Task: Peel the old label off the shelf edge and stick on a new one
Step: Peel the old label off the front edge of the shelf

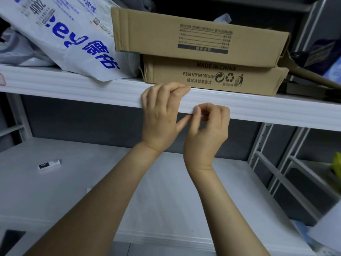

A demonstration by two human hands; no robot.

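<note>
The white shelf edge (258,106) runs across the head view from upper left down to the right. My left hand (162,111) grips this edge, fingers curled over its top and thumb stretched underneath. Just to its right, my right hand (208,124) has its fingers curled at the lower lip of the edge, fingertips pinched together on something small that my fingers hide. No label shows under or between my hands. A small label with a red border (2,79) sticks to the edge at the far left.
Two stacked cardboard boxes (203,58) and a white printed plastic bag (70,37) sit on the upper shelf. On the lower shelf (129,182) lies a small white and black strip (48,164). Grey shelf uprights (263,145) stand at the right.
</note>
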